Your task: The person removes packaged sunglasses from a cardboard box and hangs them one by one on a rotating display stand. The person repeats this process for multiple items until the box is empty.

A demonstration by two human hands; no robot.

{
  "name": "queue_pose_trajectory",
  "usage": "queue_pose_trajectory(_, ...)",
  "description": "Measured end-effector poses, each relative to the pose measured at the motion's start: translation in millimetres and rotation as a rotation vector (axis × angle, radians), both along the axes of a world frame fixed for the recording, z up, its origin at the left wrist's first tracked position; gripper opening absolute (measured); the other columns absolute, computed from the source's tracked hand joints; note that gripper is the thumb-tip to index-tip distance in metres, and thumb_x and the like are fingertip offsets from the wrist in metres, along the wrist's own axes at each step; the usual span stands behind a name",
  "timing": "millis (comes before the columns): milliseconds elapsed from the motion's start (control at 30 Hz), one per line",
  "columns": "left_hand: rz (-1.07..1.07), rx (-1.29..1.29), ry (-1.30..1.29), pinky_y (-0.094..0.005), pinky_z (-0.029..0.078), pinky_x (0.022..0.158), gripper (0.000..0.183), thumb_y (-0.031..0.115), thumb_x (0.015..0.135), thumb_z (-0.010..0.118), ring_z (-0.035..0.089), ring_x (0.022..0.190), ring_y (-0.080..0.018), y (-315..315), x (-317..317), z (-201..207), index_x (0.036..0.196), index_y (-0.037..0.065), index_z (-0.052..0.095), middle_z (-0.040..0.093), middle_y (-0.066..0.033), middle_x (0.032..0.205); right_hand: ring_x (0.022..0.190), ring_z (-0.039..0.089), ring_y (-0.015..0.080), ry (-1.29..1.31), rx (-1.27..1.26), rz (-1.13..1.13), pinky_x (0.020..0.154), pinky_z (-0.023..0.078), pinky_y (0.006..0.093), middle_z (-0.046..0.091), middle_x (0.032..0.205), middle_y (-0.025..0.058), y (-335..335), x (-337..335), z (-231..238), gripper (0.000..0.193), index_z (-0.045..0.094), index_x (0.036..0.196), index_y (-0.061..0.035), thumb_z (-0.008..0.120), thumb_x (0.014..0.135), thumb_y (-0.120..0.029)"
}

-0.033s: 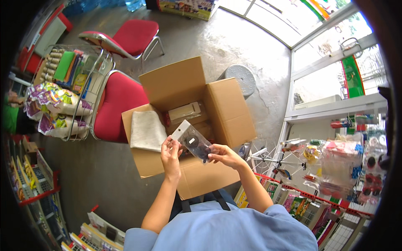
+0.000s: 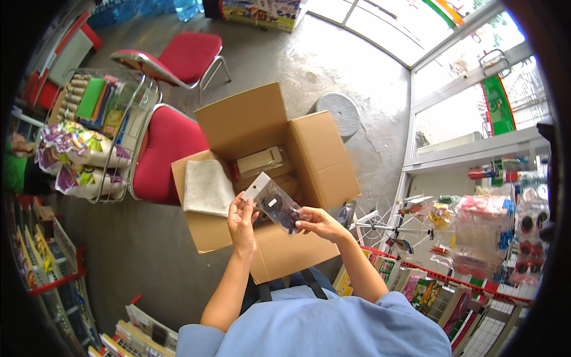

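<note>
A clear plastic packet [image 2: 272, 201] with a pale header strip and dark round items inside is stretched between my two hands, above an open cardboard box [image 2: 324, 163]. My left hand [image 2: 242, 224] pinches its left side near the header. At the lower right end, the fingers of my right hand [image 2: 318, 224] close on the packet. Within the box lies a cream-coloured packaged block [image 2: 260, 160]; deeper contents are dark and partly hidden by the packet. A folded whitish cloth [image 2: 207, 187] drapes over the box's left flap.
Red chairs [image 2: 163, 152] stand left of the box, beside a wire rack [image 2: 113, 172] of bags and folders. Beyond the box is a grey round stool [image 2: 340, 114]. Hanging packaged goods [image 2: 482, 229] and glass doors [image 2: 452, 134] line the right; shelves [image 2: 47, 250] stand at left.
The view has shifted very slightly, so the box and chairs sit a little differently in it. Both hands keep the same hold on the packet.
</note>
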State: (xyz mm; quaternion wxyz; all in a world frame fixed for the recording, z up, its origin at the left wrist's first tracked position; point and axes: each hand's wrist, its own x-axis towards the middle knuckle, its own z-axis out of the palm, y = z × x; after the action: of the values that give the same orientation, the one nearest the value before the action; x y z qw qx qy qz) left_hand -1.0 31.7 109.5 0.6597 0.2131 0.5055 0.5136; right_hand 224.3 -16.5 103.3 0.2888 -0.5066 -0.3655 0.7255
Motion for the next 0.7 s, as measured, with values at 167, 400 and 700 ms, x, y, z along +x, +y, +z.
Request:
queue_pose_trajectory(167,-0.081,-0.019,-0.015,-0.0216,0.05,0.066,0.006,0.016,0.091,0.066,0.062,0.076,-0.0065,-25,51,59,0.092,0.01,0.066,0.067,0.0005,0.085,0.076,0.059,0.0064,0.03,0.098,-0.062,0.069,0.047,0.0221,0.068,0.09,-0.0003,-55,35,49,0.027,0.061,0.116,-0.0068,0.065,0.093,-0.02)
queue_pose_trajectory(400,-0.416,0.304,0.087,-0.0201,0.046,0.069,0.008,0.009,0.092,0.065,0.06,0.076,-0.0059,-104,132,121,0.093,0.002,0.067,0.067,-0.0008,0.083,0.104,0.059,0.011,-0.373,0.466,-0.352,0.088,0.048,0.0292,0.063,0.115,0.0049,-141,92,131,0.034,0.057,0.124,-0.0048,0.066,0.092,-0.015)
queue_pose_trajectory(700,-0.933,0.43,0.01,-0.0222,0.051,0.075,0.012,0.008,0.092,0.064,0.064,0.084,-0.009,-213,245,175,0.102,0.0,0.065,0.069,-0.0048,0.091,0.082,0.057,0.0038,-0.147,0.567,-0.908,0.071,0.047,0.0198,0.065,0.088,0.0,-271,157,186,0.007,0.064,0.098,-0.0008,0.063,0.092,-0.005)
